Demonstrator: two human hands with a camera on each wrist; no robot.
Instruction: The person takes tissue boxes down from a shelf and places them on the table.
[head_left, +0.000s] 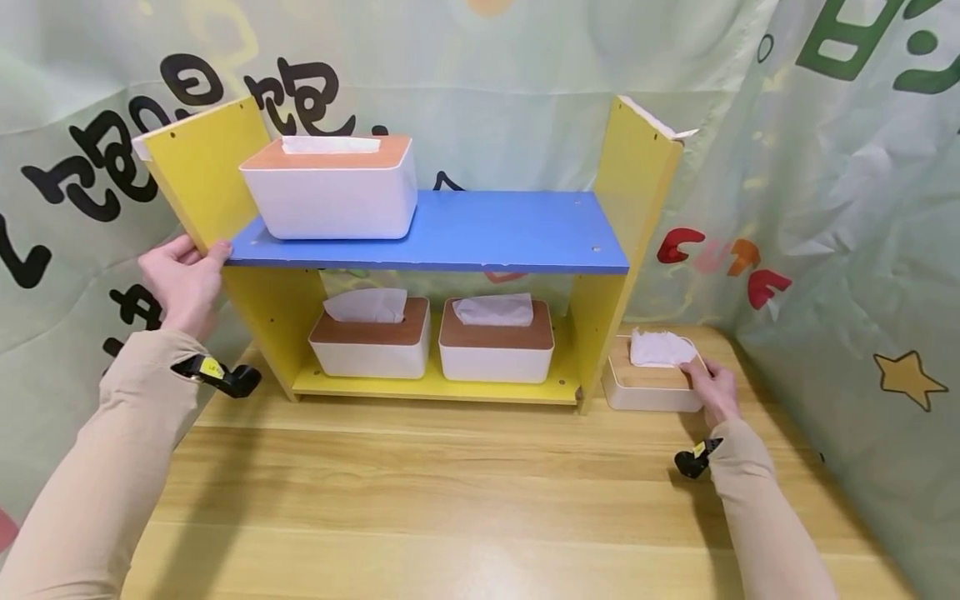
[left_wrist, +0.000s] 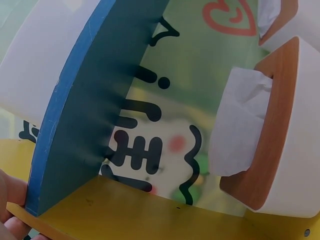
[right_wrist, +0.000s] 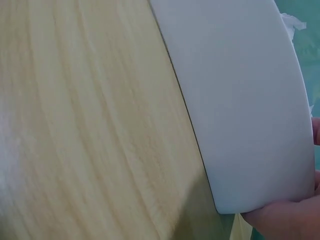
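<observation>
My left hand grips the front edge of the shelf unit's yellow left side panel, its thumb at the end of the blue board. In the left wrist view, part of that hand's fingers shows at this corner. My right hand holds the right end of a white tissue box with a light wooden lid, which stands on the table right of the unit. The right wrist view shows the box's white side and the thumb against its end.
A larger tissue box stands on the left of the blue board. Below, two tissue boxes with brown lids, a left one and a right one, sit on the yellow bottom board. A printed curtain hangs behind and beside the wooden table.
</observation>
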